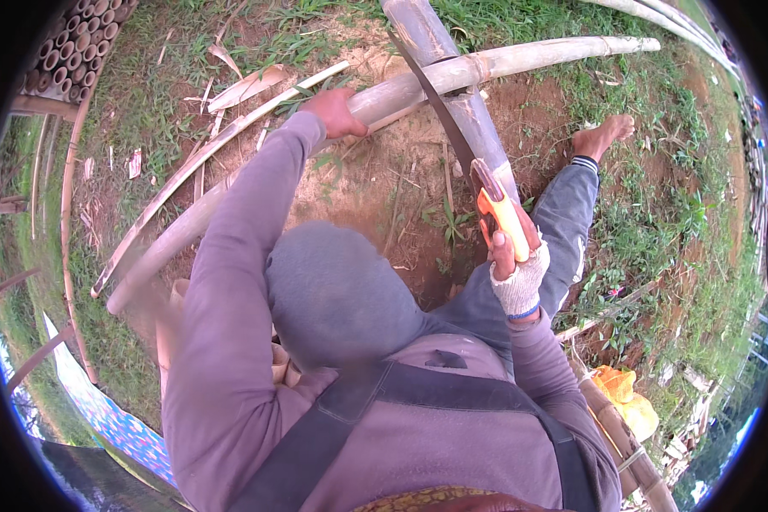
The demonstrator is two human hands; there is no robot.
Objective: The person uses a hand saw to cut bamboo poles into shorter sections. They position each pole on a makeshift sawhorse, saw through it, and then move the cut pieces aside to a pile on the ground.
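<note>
My left hand [337, 113] is closed around a long pale bamboo pole [555, 58] that curves from the lower left to the upper right. The pole lies across a thicker grey bamboo log [476, 111]. In a fingerless knitted glove, my right hand [519, 271] grips the orange handle of a hand saw [505, 224]. The saw's dark blade slants up and left, crossing the pole where it rests on the log. Whether its teeth have cut in cannot be seen. Left of my left hand lies a thin split bamboo strip [222, 141].
Several short cut bamboo tubes [72, 51] are stacked at the upper left. My bare foot [606, 136] is on the grass right of the log. An orange plastic bag [627, 401] lies at the lower right beside another bamboo pole [619, 427]. Dry sheaths litter the ground.
</note>
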